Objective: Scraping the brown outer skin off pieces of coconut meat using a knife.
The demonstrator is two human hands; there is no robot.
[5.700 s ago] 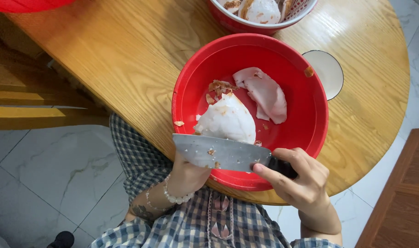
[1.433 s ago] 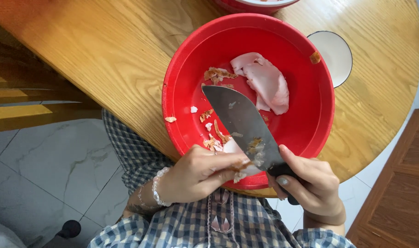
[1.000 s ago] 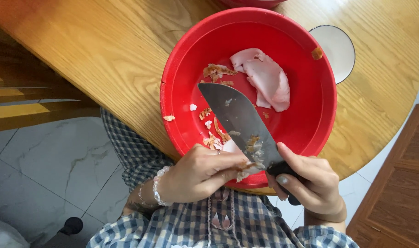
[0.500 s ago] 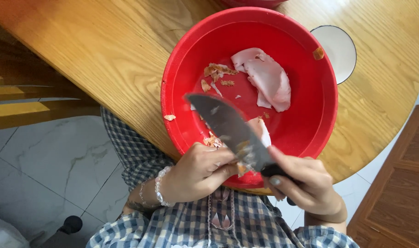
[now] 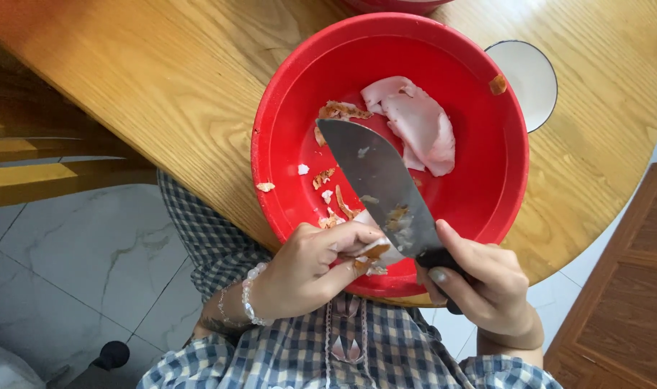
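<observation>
Down at the bottom of the frame there's a checked shirt, and just above it both hands sit at the near rim of a big red bowl. The left hand, with a pale bead bracelet on the wrist, is curled tight around a small pale piece of meat with brownish bits on it, fingers pinching it right at the bowl's lower edge. The right hand, lower right, is wrapped firmly round the dark handle of a cleaver, thumb lying along the handle. The wide grey blade runs up and left from the hands toward the bowl's centre, smeared with scraps, and its heel end touches the piece the left hand holds. Little brown and white scraps are scattered on the bowl's floor left of the blade, and one scrap lies on the wooden table just outside the left rim. Further up in the bowl, right of the blade tip, sits a bigger pale pink slab of meat. Beyond the bowl at the upper right is a white dish, partly hidden behind the rim.
</observation>
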